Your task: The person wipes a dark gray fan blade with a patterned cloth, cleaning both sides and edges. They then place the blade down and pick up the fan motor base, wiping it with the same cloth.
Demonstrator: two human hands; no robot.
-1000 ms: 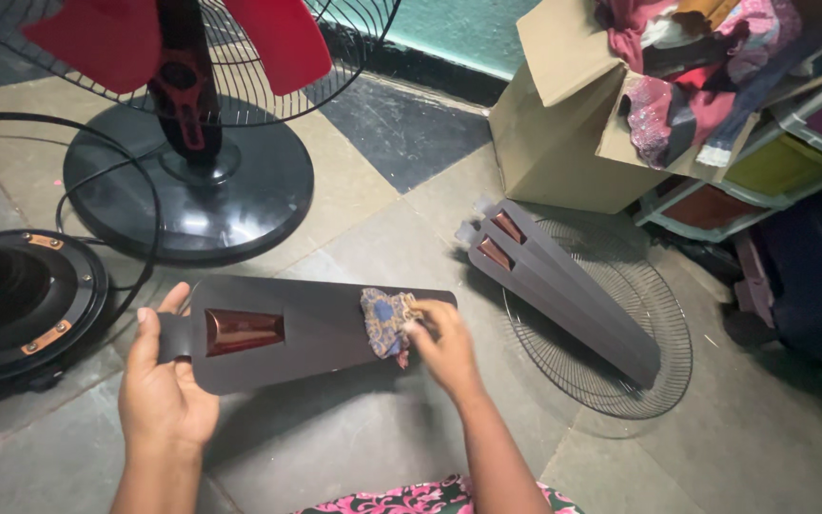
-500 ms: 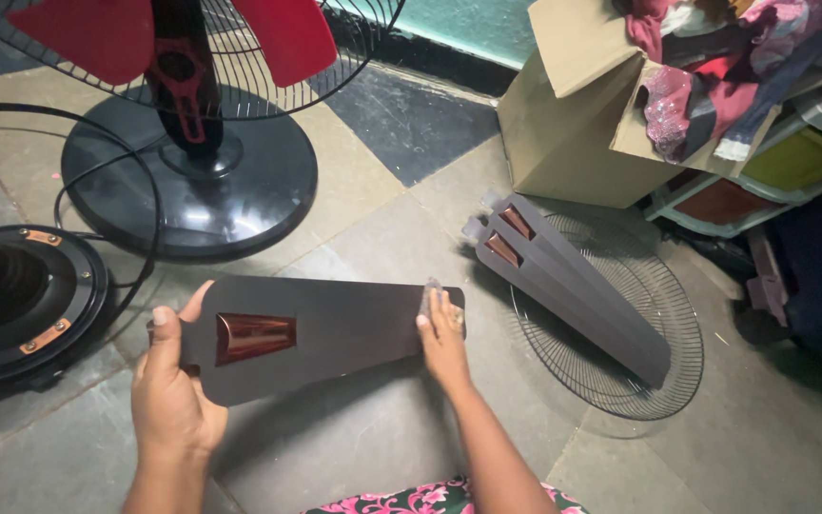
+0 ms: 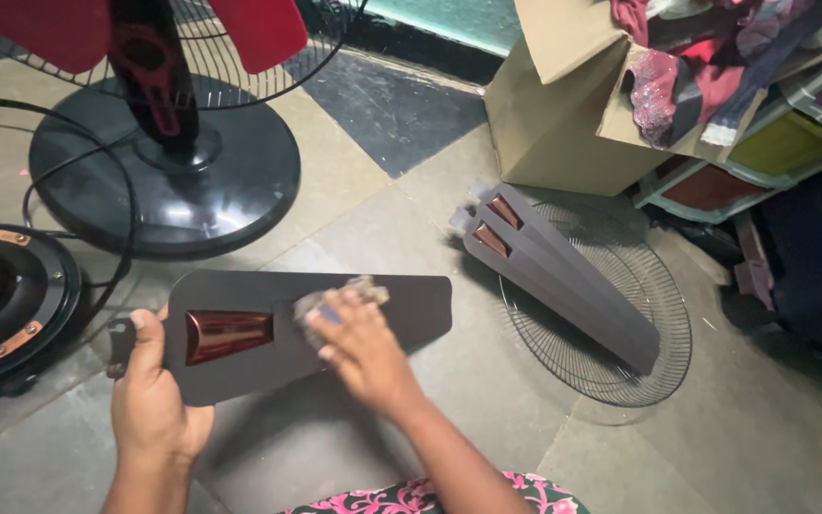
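Stone-tiled floor (image 3: 401, 205), tan with one dark square, seen from above. Pedestal fan (image 3: 159, 181) standing upper left, red blades behind a wire guard, round black base on the tiles. Cardboard box (image 3: 554, 124) upper right, flaps open, stuffed with mixed clothes; beside it, coloured plastic drawers (image 3: 782, 157). Loose wire fan guard (image 3: 611, 314) lying flat on the floor at right, two dark fan blades (image 3: 554, 276) stacked across it, well apart from the hands. Black round motor housing (image 3: 2, 305) with copper tabs at the left edge, a black cable looping past it.

Long dark brown ceiling-fan blade (image 3: 382, 309) held level above the floor at centre, narrow end to the left, with a glossy reddish-brown inset (image 3: 228, 333) near that end. Left hand (image 3: 149, 400) with its grip clamped on the blade's narrow end, thumb on top. Right hand (image 3: 363, 352) pressing a small patterned cloth (image 3: 330, 305) against the blade's top face just right of the inset, grip closed on the cloth, blurred. Pink floral garment (image 3: 430, 495) at the bottom edge.
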